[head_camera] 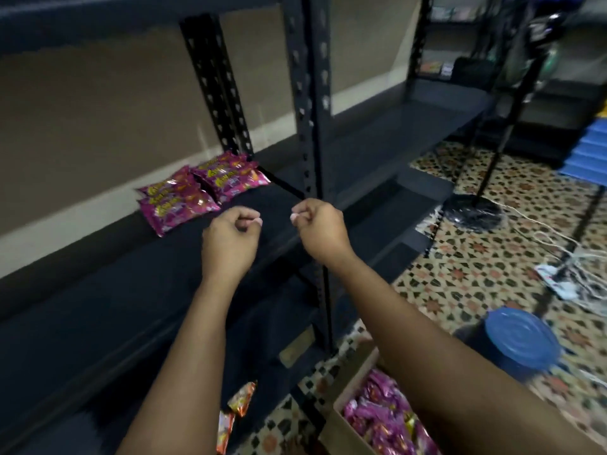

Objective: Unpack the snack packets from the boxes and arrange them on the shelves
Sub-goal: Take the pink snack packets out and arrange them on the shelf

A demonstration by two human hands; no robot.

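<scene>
Nearest, at the bottom right, an open cardboard box (353, 385) full of purple snack packets (384, 418) sits on the patterned tile floor (460, 267), beside orange packets (241, 394) on a low shelf. Above, 2 bare forearms reach over the dark metal shelf (98, 290). The left hand (230, 239) and right hand (323, 229) both hover with fingers curled, holding nothing. Farther back, 2 small stacks of purple packets (200, 188) lie on that shelf near the upright post (312, 126).

We have one wide-angle view from our head, tilted forward and down, close over the black metal shelf (98, 290), with the patterned floor tiles (460, 274) at right
</scene>
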